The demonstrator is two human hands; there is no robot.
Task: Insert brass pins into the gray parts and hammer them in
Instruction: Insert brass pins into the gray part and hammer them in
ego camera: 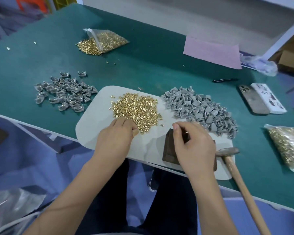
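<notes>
A heap of loose brass pins [137, 108] lies on a pale mat [95, 122]. My left hand [116, 137] rests at the heap's near edge, fingers curled into the pins. My right hand [192, 145] hovers over a dark metal block [170, 150], pinching a small brass pin between thumb and fingers; what lies under the palm is hidden. A pile of gray parts [202, 109] sits on the mat's right side. A second group of gray parts [64, 91] lies on the green table to the left. A wooden-handled hammer [236, 170] lies to the right of the block.
An open bag spilling brass pins [103, 41] lies at the back. Another bag of pins [288, 146] sits at the right edge. A phone [253, 99] and white box [268, 99] lie at the right, a pink sheet [212, 51] behind, and the table's near edge [41, 128] runs diagonally.
</notes>
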